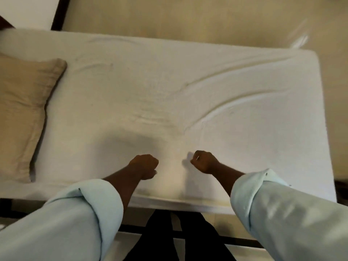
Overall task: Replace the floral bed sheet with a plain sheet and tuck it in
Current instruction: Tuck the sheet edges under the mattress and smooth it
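Our left hand [144, 166] and right hand [204, 162] are curled into fists near each other, gripping nothing we can make out. The plain sheet [150, 87] lies under them, spreading outward, creased beyond the right hand. The bed edge [178, 202] runs just behind our wrists. A tan pillow [24, 113], partly cut off, lies well left.

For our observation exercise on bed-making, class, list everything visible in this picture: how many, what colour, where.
plain sheet: one, white, spread over the bed, creased toward the right
pillow: one, tan, on the sheet at left
bed frame: one, dark, below the near edge
floor: beige, beyond the bed
sleeves: two, pale blue, rolled
left hand: one, fingers curled, near the sheet's near edge
right hand: one, fingers curled, beside it
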Demonstrator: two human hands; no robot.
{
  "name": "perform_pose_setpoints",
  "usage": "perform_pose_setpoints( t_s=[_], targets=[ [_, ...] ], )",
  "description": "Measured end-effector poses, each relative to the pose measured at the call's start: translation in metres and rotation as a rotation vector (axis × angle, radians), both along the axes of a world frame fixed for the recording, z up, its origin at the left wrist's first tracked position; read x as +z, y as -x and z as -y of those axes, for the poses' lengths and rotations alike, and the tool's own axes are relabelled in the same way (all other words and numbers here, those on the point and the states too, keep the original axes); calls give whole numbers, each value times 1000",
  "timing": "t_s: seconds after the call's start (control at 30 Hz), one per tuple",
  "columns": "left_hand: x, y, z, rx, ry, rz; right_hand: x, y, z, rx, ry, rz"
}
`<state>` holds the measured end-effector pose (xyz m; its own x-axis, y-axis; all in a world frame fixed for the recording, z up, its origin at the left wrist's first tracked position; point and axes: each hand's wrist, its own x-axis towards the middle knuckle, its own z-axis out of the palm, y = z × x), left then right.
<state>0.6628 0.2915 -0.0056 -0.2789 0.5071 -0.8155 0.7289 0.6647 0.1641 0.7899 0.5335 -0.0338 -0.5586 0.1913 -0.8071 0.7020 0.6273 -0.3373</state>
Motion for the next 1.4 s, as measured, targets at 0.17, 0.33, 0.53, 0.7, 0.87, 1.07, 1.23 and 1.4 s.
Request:
perform_pose_setpoints(
  t_s=[0.17,0.33,0.53,0.7,0.87,1.07,1.23,1.4],
  targets=[
    [31,-5,-34,91,-126,-13,35,-6,-40,-188,-44,-92],
    [51,-28,-65,165,-269,30,64,-38,-52,-232,-70,-91],
    [64,-35,-97,151,-355,33,86,-60,-62,-311,-96,-137],
    [76,-38,-125,136,-405,1,98,-69,-76,-366,-107,-156],
    [86,-53,-158,129,-399,-8,102,-83,-103,-380,-109,-153],
    [96,-86,-200,180,-345,-44,101,-102,-156,-339,-92,-167],
    [104,-134,-249,249,-277,-89,97,-132,-220,-203,-69,-208],
    [112,-198,-302,367,-264,-105,102,-175,-294,-56,-64,-247]
  ],
)
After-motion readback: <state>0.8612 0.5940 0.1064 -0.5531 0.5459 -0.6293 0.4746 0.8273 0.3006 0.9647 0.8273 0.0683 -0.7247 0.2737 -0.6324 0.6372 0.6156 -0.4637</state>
